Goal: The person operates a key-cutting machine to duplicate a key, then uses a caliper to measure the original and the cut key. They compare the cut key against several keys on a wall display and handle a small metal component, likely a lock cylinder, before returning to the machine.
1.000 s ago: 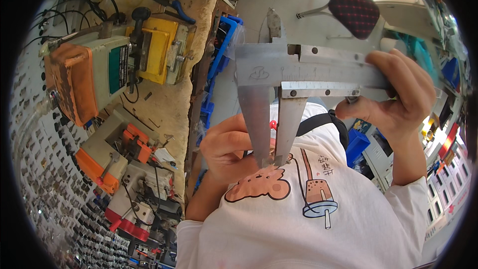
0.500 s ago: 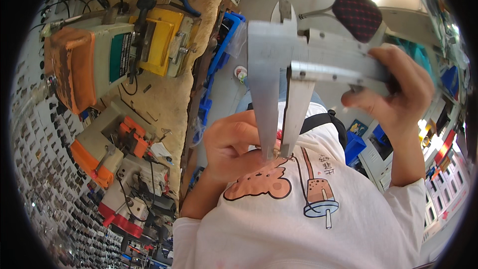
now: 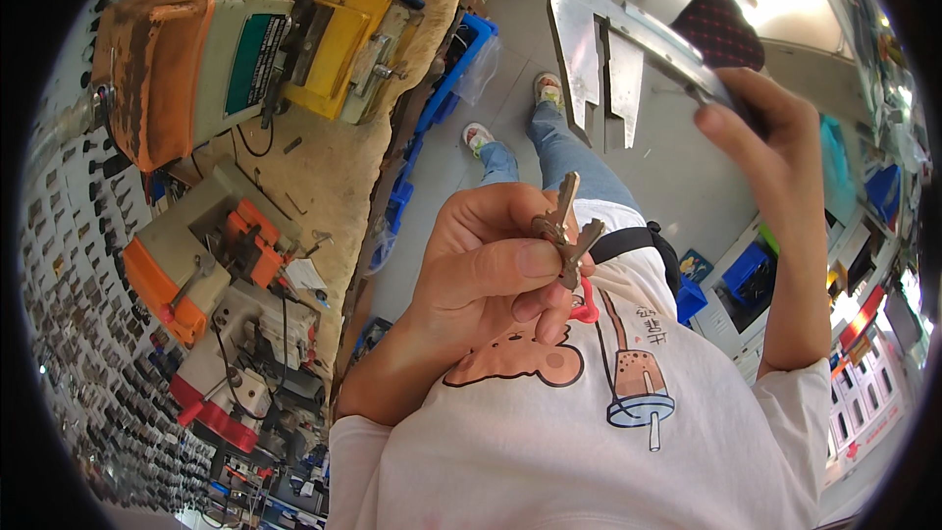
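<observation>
Keys: pinched between thumb and fingers of left hand, fanned blades up and right of thumb tip. Caliper: clasped by beam end in right hand, slanting up-left, with parted jaws toward shirt, beyond keys and well apart.

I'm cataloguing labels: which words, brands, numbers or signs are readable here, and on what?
White shirt: small dark characters, not copied out here.
Green plate on the orange-and-grey machine: lines of print, too small to read.
Caliper in the right hand: no numbers legible.
Nothing else reads clearly.
</observation>
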The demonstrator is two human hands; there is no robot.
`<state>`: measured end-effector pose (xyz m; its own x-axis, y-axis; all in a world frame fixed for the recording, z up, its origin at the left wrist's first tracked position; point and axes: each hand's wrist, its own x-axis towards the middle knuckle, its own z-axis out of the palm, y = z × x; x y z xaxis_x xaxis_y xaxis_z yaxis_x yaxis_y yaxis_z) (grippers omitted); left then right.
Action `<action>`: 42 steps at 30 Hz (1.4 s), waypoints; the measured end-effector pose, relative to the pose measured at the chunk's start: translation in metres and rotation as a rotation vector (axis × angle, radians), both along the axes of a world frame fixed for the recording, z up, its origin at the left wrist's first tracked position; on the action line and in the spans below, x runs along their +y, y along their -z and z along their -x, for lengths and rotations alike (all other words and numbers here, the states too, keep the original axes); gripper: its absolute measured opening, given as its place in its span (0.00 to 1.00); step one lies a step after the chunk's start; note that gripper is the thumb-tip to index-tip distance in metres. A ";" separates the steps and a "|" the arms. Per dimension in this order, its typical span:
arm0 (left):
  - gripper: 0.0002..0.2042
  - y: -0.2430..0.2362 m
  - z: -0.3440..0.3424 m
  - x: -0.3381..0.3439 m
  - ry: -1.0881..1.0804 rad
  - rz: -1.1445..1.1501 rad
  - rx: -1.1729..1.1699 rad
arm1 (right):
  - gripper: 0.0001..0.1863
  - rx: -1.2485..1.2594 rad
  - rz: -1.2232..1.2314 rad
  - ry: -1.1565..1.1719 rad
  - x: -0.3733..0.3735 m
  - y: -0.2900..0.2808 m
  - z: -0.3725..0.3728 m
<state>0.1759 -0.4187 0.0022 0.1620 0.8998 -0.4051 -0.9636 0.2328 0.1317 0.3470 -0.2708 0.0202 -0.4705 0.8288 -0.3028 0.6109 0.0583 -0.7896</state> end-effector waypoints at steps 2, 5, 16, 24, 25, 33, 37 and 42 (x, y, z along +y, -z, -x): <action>0.02 -0.002 0.001 0.001 -0.008 -0.004 0.006 | 0.24 -0.018 0.022 0.006 -0.003 -0.002 0.001; 0.02 -0.006 0.002 0.002 -0.016 0.013 0.104 | 0.25 -0.003 0.064 0.025 -0.007 -0.004 0.004; 0.05 -0.018 0.007 0.000 -0.054 0.179 0.638 | 0.25 -0.036 0.050 -0.005 -0.012 0.004 0.008; 0.06 -0.019 0.009 -0.005 -0.037 0.169 0.712 | 0.25 -0.045 0.059 -0.020 -0.014 0.004 0.012; 0.06 -0.020 0.009 -0.005 -0.038 0.174 0.712 | 0.25 -0.046 0.056 -0.021 -0.014 0.005 0.012; 0.06 -0.018 0.010 -0.005 -0.015 0.121 0.448 | 0.25 -0.040 0.061 -0.023 -0.016 0.006 0.013; 0.08 0.007 0.007 -0.006 -0.047 -0.077 -0.300 | 0.24 -0.035 0.071 -0.020 -0.017 0.004 0.015; 0.11 0.016 0.004 -0.004 -0.098 -0.326 -0.615 | 0.22 -0.010 0.103 0.004 -0.020 0.002 0.016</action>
